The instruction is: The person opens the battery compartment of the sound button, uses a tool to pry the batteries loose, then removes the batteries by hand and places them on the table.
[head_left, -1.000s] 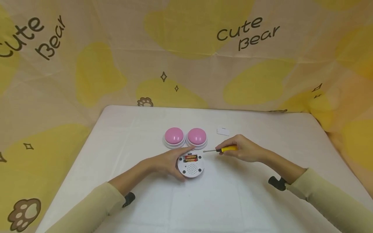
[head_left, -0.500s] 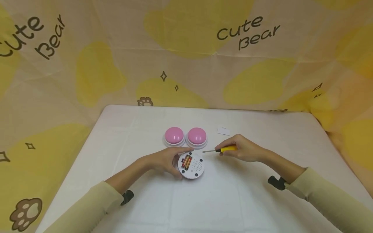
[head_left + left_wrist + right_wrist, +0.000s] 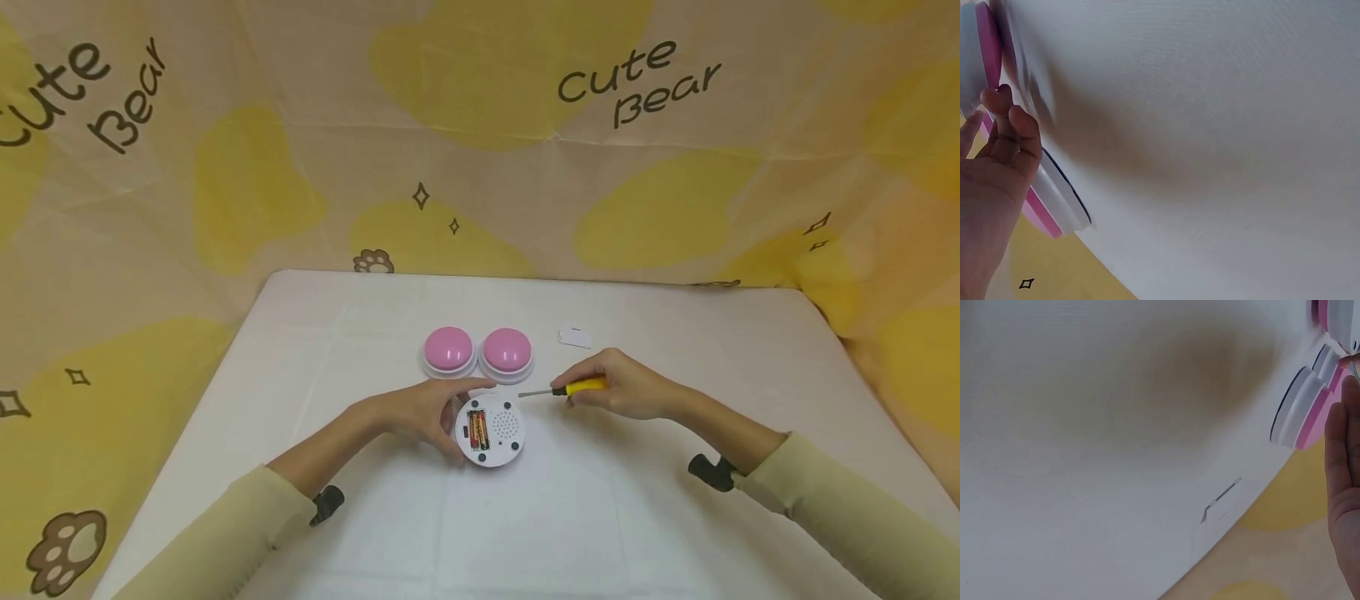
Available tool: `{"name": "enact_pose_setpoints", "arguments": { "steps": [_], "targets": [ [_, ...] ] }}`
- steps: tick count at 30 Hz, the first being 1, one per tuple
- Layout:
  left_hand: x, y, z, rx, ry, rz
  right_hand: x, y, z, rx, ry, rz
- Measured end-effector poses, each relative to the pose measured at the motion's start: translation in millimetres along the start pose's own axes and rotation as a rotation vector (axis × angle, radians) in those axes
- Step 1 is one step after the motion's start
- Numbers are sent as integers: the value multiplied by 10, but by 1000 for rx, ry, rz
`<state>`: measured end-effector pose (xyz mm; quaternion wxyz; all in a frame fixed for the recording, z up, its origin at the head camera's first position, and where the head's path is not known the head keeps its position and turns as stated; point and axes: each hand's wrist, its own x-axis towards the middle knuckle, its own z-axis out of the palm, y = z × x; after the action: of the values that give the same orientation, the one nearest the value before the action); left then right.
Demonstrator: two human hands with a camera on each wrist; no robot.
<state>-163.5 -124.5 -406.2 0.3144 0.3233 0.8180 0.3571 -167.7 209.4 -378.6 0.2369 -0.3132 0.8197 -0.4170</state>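
My left hand [image 3: 420,417] holds a round push button [image 3: 491,457] by its left side, thumb and fingers spread around the rim. The button is turned base up, showing a speaker grille, dark round feet and an open compartment with two batteries [image 3: 477,430]. In the left wrist view, its pink dome [image 3: 989,44] faces the table and the left fingers curl near it. My right hand [image 3: 626,385] grips a screwdriver [image 3: 587,385] by its yellow handle. The metal tip points left, close to the button's upper right rim. In the right wrist view, the screwdriver is mostly hidden behind the fingers [image 3: 1337,450].
Two more pink-domed push buttons, a left one [image 3: 448,350] and a right one [image 3: 507,352], stand dome up side by side just behind the held one. A small flat white piece [image 3: 574,337] lies to their right on the white table [image 3: 360,517]. A patterned cloth [image 3: 480,167] hangs behind.
The held button has turned anticlockwise in my left hand, so its batteries moved from the top to the left side. It also sits slightly lower. The right hand has barely moved.
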Motion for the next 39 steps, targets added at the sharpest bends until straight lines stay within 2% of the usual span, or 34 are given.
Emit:
{"name": "enact_pose_setpoints", "arguments": {
  "steps": [4, 11, 19, 31, 39],
  "targets": [
    [9, 6, 13, 6, 12, -12, 1, -17, 16, 7, -1, -10],
    [32, 2, 54, -12, 6, 70, 6, -31, 39, 0, -5, 0],
    [31, 13, 51, 0, -1, 90, 4, -61, 75, 19, -15, -18],
    [83, 5, 149, 2, 154, 58, 14, -142, 131, 15, -75, -14],
    [123, 25, 194, 61, 237, 97, 13, -163, 180, 10, -110, -47]
  ]
}}
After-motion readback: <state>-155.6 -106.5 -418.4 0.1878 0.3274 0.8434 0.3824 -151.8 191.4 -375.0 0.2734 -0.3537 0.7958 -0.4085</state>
